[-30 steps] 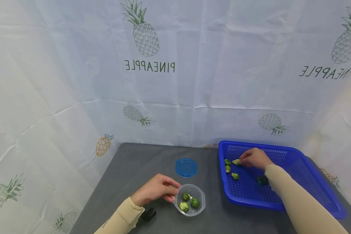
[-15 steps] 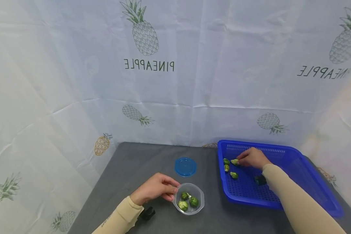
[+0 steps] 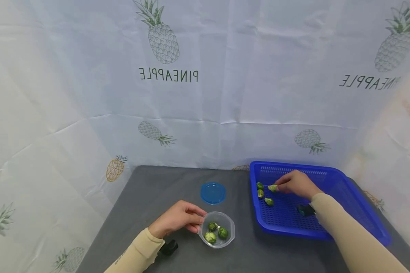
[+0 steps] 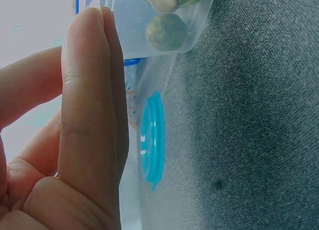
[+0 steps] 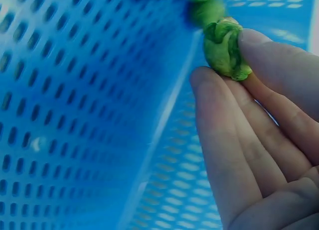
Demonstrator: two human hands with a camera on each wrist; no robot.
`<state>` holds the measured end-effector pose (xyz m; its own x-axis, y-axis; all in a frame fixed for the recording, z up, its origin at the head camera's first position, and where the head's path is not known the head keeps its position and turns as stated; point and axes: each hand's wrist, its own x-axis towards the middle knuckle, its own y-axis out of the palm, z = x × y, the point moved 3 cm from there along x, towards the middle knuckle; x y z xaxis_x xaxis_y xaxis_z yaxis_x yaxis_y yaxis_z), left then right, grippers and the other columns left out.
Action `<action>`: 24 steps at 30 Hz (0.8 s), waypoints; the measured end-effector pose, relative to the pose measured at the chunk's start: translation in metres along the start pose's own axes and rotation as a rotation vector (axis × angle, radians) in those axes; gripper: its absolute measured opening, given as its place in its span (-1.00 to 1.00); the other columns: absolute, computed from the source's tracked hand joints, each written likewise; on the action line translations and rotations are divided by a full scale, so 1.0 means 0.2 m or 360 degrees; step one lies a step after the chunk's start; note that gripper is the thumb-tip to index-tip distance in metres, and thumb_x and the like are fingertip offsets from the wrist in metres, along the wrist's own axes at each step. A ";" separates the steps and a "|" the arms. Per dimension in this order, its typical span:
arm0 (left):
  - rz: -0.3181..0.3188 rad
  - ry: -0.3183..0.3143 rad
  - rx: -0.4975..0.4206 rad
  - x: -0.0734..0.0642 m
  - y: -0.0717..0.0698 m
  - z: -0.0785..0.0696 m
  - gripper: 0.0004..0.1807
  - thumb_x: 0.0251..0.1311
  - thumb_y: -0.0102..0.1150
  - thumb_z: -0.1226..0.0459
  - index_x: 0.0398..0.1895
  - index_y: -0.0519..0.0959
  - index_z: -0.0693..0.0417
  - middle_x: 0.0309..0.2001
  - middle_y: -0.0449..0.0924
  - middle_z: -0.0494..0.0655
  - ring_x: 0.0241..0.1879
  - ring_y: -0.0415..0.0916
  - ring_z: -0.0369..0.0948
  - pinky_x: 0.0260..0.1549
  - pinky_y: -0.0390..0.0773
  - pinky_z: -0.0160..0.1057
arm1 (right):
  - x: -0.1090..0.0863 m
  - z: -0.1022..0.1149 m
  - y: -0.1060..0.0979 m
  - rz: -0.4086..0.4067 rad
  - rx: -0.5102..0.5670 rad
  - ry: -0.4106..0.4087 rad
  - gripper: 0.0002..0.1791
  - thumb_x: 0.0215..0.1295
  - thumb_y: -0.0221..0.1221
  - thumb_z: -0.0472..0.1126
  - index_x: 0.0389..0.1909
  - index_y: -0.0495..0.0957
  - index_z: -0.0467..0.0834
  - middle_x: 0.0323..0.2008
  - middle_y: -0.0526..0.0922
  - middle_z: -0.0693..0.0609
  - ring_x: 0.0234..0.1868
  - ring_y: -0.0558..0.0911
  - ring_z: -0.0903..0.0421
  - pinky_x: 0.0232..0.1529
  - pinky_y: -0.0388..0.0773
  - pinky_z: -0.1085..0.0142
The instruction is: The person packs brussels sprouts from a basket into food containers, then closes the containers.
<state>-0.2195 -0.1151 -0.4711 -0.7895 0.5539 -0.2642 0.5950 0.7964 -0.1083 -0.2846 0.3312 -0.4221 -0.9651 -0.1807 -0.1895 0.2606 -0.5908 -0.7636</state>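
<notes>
Now, the person's left hand (image 3: 178, 220) pinches a clear bowl (image 3: 225, 220) by its rim, three green sprouts (image 3: 223, 232) inside; a blue lid (image 3: 213, 193) lies beyond that hand. Rightward, inside a blue basket (image 3: 276, 216), three loose sprouts (image 3: 269, 201) sit just left of the right hand (image 3: 298, 184), which pinches another sprout (image 5: 223, 50).

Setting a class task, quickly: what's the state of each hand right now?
Left hand: closed, holding the clear bowl.
Right hand: closed, holding a Brussels sprout.
</notes>
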 end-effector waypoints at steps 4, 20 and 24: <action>-0.0020 -0.0004 0.0006 0.00 -0.01 0.00 -0.66 0.40 0.43 0.26 0.16 0.77 0.23 -0.30 0.85 0.04 -0.42 0.77 -0.27 -0.26 0.87 -0.21 | -0.09 0.11 -0.02 -0.0026 0.0033 -0.0035 -0.64 0.46 0.41 -0.05 0.15 0.80 -0.14 0.07 0.84 -0.12 0.04 0.84 -0.09 0.13 0.78 -0.17; -0.0033 0.0017 0.0014 0.00 -0.02 0.01 -0.68 0.40 0.43 0.26 0.13 0.79 0.20 -0.29 0.85 0.04 -0.42 0.78 -0.26 -0.26 0.87 -0.20 | -0.38 0.53 0.19 -0.0168 0.0175 -0.0188 -0.74 0.39 0.46 0.02 0.03 0.85 0.08 -0.05 0.87 0.09 -0.02 0.82 0.11 0.04 0.82 0.04; -0.0031 0.0020 0.0000 0.00 -0.01 0.01 -0.68 0.39 0.43 0.27 0.14 0.78 0.22 -0.29 0.85 0.06 -0.41 0.79 -0.25 -0.25 0.87 -0.19 | -0.39 0.62 0.35 -0.0132 0.0222 -0.0254 -0.79 0.37 0.48 -0.05 -0.01 0.85 0.10 -0.10 0.87 0.12 -0.10 0.82 0.19 -0.06 0.83 0.22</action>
<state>-0.2209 -0.1171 -0.4739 -0.8028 0.5414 -0.2499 0.5795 0.8070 -0.1132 -0.1888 0.2058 -0.3834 -0.9699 -0.2426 -0.0215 0.1925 -0.7096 -0.6778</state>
